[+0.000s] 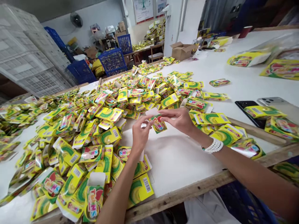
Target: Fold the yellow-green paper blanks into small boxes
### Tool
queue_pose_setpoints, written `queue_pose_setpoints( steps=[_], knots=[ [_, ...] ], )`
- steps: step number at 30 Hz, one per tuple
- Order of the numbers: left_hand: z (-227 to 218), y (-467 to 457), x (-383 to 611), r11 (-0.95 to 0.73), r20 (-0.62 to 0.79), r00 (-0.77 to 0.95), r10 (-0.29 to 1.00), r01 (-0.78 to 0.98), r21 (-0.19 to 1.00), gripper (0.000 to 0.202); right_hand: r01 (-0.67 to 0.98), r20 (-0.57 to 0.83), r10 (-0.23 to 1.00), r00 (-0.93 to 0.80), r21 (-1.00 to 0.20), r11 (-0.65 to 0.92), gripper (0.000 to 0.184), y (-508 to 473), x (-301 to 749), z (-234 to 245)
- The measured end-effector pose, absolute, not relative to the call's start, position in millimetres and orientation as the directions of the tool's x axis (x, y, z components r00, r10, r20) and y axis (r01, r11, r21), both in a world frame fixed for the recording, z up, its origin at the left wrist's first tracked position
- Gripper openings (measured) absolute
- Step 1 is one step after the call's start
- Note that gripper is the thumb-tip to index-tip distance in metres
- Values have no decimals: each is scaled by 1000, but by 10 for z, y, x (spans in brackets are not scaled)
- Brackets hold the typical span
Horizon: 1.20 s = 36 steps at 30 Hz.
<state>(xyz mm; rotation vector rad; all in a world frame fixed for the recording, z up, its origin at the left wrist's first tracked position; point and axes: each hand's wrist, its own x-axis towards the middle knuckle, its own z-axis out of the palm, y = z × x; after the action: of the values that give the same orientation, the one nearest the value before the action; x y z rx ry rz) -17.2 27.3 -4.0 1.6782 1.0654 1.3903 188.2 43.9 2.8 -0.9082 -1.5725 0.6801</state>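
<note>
A small yellow-and-green printed carton sits between my two hands above the white table. My left hand pinches its left edge with curled fingers. My right hand, with a white bead bracelet at the wrist, grips its upper right side. A large heap of the same small cartons covers the table to the left and behind my hands, some folded up with open white flaps, some lying flat.
Two phones lie at the right, partly under cartons. A wooden edge borders the table near me. Blue crates, grey stacked crates and a cardboard box stand at the back.
</note>
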Motion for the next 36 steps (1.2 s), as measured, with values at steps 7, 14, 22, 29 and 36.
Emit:
queue_pose_setpoints(
  steps=[7, 14, 22, 29, 36],
  knots=[
    [69, 226, -180, -599, 548, 244, 800, 367, 712, 24, 392, 674, 721, -158, -628, 672, 11, 450, 1891, 12],
    [-50, 240, -144, -529, 491, 199, 848, 267, 806, 18, 228, 555, 832, 25, -813, 535, 39, 411, 1873, 47],
    [-113, 229, -102, -433, 422, 98, 901, 174, 884, 15, 68, 258, 965, -35, -963, 260, 40, 444, 1839, 37],
    [-124, 218, -106, -382, 376, 64, 924, 150, 912, 16, 62, 202, 976, -76, -976, 207, 38, 399, 1828, 119],
    [-85, 211, -76, -342, 340, 37, 940, 145, 928, 27, 131, 374, 920, -118, -913, 388, 25, 443, 1833, 18]
  ],
)
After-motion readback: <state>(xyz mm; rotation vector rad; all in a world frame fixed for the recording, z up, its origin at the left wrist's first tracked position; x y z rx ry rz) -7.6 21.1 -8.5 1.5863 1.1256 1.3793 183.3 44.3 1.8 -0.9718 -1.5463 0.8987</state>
